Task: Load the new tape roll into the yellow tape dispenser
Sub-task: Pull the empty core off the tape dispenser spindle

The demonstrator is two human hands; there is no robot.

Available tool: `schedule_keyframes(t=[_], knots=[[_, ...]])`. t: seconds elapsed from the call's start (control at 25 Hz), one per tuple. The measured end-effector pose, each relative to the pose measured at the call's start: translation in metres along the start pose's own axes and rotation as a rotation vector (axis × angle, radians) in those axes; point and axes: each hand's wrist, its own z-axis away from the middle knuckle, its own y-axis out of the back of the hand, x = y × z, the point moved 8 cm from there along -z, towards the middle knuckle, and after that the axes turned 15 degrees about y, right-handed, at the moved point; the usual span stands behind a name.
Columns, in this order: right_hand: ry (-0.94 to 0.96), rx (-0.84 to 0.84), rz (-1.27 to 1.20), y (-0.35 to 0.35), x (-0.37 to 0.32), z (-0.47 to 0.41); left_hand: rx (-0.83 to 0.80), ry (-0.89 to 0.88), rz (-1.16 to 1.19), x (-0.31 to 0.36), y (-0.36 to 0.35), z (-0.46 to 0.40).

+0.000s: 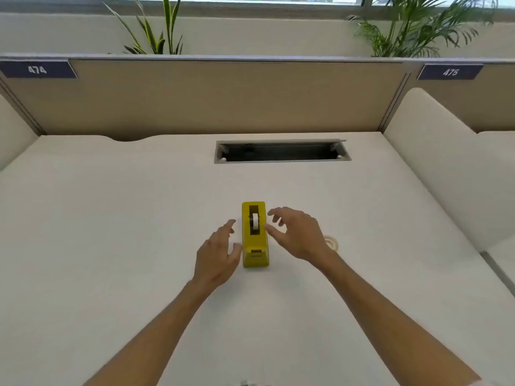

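The yellow tape dispenser (255, 238) stands on the white desk (111, 232), its length running away from me, with a small white core (254, 221) in its slot. My left hand (218, 253) hovers just left of it, fingers spread, holding nothing. My right hand (296, 235) is just right of it, fingers apart and curled toward the dispenser's side, thumb tip close to it. A pale tape roll (333, 243) lies flat on the desk behind my right wrist, partly hidden by it.
An open cable slot (281, 151) is set into the desk further back. A beige partition (223, 96) closes the far edge, with plants behind it. A cream side divider (434, 168) borders the right of the desk.
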Motion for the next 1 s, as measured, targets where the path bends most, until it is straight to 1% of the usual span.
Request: schedule_keyframes(t=[0.2, 0.24, 0.4, 0.6, 0.8, 1.0], knots=[[0.023, -0.073, -0.022, -0.026, -0.007, -0.003, -0.17, -0.025, -0.008, 0.0, -0.029, 0.01], [0.026, -0.081, -0.018, -0.028, -0.007, -0.004, -0.182, -0.027, 0.0, -0.001, -0.032, 0.01], [0.017, -0.091, 0.021, -0.031, -0.008, -0.018, -0.144, -0.027, 0.018, -0.001, -0.035, 0.009], [0.029, -0.16, 0.096, -0.036, -0.008, -0.033, -0.098, -0.024, 0.079, 0.001, -0.042, 0.013], [0.019, -0.223, 0.082, -0.042, -0.005, -0.039, -0.105, -0.005, 0.11, -0.001, -0.046, 0.013], [0.032, -0.241, 0.098, -0.042, -0.005, -0.042, -0.067, -0.012, 0.1, 0.001, -0.046, 0.013]])
